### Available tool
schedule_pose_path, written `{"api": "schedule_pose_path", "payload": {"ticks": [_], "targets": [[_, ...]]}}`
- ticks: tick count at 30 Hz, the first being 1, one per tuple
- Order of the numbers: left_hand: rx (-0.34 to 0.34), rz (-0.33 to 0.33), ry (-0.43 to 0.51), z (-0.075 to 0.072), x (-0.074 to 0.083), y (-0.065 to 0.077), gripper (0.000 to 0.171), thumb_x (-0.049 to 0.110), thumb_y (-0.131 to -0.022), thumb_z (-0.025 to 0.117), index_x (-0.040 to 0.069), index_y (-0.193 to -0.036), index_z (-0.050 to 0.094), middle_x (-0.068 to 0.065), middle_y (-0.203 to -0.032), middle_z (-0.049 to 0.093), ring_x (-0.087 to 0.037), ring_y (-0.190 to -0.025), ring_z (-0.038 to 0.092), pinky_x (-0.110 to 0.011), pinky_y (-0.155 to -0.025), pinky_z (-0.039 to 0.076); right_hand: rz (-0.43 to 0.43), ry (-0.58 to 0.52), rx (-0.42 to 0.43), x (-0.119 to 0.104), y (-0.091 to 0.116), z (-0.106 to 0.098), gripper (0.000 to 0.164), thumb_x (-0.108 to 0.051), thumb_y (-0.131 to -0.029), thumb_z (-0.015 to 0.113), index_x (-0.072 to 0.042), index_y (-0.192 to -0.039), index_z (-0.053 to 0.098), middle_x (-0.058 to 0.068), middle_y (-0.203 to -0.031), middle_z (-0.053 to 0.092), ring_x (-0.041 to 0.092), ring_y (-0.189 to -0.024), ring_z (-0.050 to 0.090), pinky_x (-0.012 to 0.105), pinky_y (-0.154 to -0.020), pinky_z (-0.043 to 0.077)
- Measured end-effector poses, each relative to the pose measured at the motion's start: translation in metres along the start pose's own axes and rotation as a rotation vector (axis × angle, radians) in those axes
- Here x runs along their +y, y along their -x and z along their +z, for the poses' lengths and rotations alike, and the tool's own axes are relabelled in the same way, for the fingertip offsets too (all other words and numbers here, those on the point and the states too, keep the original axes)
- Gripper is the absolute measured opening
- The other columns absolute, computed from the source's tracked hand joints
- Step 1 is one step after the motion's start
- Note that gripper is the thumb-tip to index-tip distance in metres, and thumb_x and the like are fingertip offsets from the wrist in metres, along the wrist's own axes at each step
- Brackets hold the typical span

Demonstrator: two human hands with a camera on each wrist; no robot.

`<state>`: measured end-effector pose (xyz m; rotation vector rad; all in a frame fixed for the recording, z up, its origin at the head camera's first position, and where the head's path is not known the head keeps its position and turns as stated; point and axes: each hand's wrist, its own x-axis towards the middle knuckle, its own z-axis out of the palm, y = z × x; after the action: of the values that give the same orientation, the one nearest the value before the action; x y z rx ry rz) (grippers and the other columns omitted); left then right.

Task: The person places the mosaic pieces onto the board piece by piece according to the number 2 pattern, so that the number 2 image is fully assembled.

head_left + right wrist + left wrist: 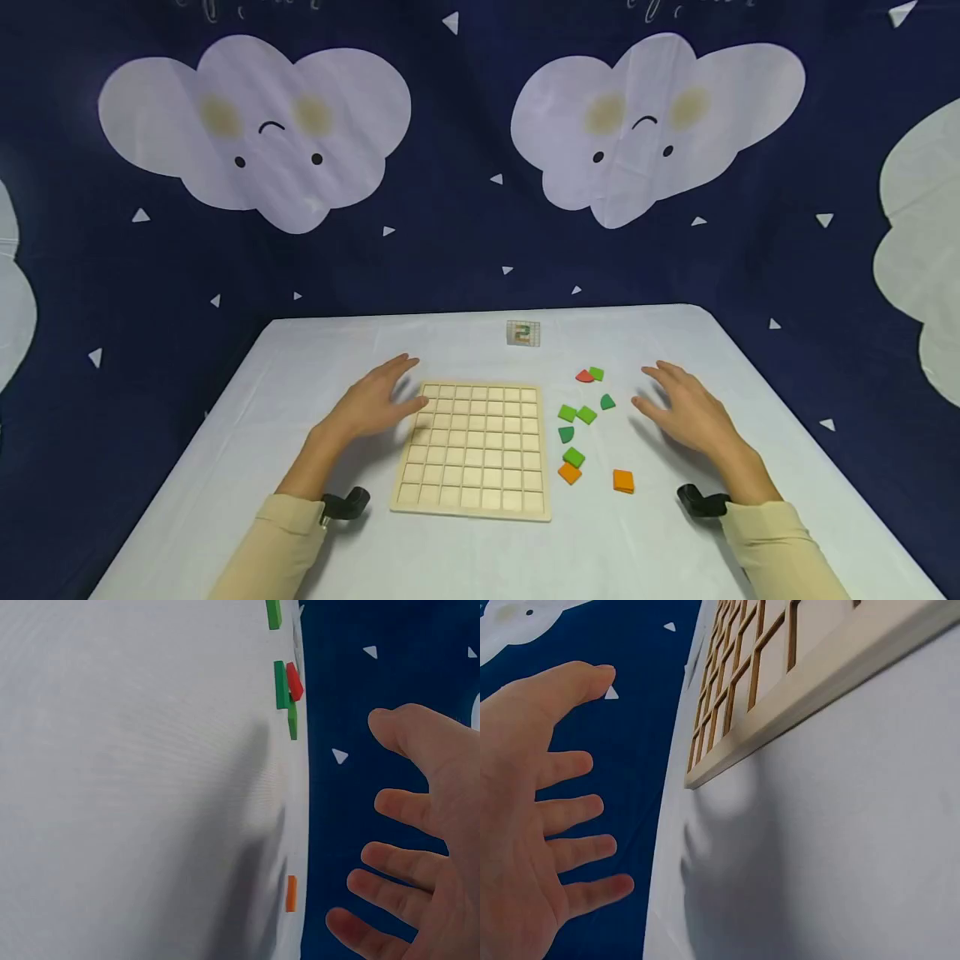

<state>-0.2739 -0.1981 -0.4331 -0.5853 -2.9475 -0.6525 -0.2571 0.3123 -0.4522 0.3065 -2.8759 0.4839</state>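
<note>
My left hand [373, 402] hovers over the left edge of a square wooden grid board [472, 454], fingers spread and relaxed, holding nothing. In the left wrist view its shadow falls beside the board's frame. Over the table to the right hangs my right hand [688, 410], also empty with loose fingers. Between the board and this hand lie small flat tiles: a red piece [584, 377] touching a green square [596, 373], dark green rounded pieces [607, 402], more green squares [587, 415], and an orange square [570, 473] against a green one. Nearer the front right sit stacked orange tiles [623, 481].
A small card with a coloured pattern on a grid [523, 333] lies near the table's far edge. White cloth covers the table [480, 562]. Behind it hangs a dark blue curtain [457, 267] printed with clouds and triangles.
</note>
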Motion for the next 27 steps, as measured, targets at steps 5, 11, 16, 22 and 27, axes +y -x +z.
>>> {"api": "schedule_pose_path", "payload": {"ticks": [5,11,16,22,27], "targets": [[0.054,-0.037,0.204,0.004,-0.006,-0.003,0.066,0.049,-0.091,0.061,0.016,-0.145,0.044,-0.011,-0.148,0.040,-0.034,-0.133,0.039,-0.055,-0.105,0.035,0.032,-0.076,0.018,0.002,-0.001,0.000,0.059,-0.047,-0.091,0.061,-0.007,-0.134,0.054,0.022,-0.139,0.044,0.044,-0.126,0.039,0.069,-0.092,0.035],[0.061,-0.116,0.312,0.014,-0.013,-0.002,0.065,0.051,-0.089,0.063,0.017,-0.142,0.048,-0.013,-0.146,0.042,-0.036,-0.135,0.036,-0.056,-0.107,0.031,0.053,-0.136,0.070,0.012,-0.005,0.003,0.049,-0.032,-0.090,0.068,-0.002,-0.128,0.059,0.022,-0.124,0.054,0.040,-0.106,0.055,0.060,-0.083,0.044],[-0.031,-0.067,0.276,0.027,-0.012,0.006,0.074,0.052,-0.085,0.067,0.016,-0.144,0.044,-0.013,-0.153,0.031,-0.034,-0.140,0.026,-0.055,-0.112,0.021,0.069,-0.176,0.068,0.016,-0.009,0.008,0.046,-0.026,-0.089,0.069,-0.001,-0.126,0.060,0.021,-0.119,0.057,0.039,-0.102,0.056,0.056,-0.080,0.046],[-0.069,-0.003,0.186,0.039,-0.011,0.008,0.080,0.053,-0.082,0.069,0.011,-0.145,0.042,-0.016,-0.154,0.028,-0.034,-0.143,0.017,-0.052,-0.115,0.004,0.048,-0.256,0.042,0.014,-0.012,0.015,0.044,-0.029,-0.089,0.069,-0.001,-0.123,0.062,0.022,-0.121,0.057,0.032,-0.096,0.058,0.049,-0.077,0.048],[-0.091,0.006,0.094,0.047,-0.012,0.011,0.084,0.061,-0.081,0.065,0.013,-0.146,0.042,-0.011,-0.155,0.027,-0.031,-0.144,0.012,-0.048,-0.116,0.002,0.058,-0.298,-0.020,0.010,-0.013,0.020,0.045,-0.032,-0.089,0.070,-0.003,-0.123,0.063,0.017,-0.112,0.063,0.029,-0.093,0.059,0.042,-0.074,0.048]]}}
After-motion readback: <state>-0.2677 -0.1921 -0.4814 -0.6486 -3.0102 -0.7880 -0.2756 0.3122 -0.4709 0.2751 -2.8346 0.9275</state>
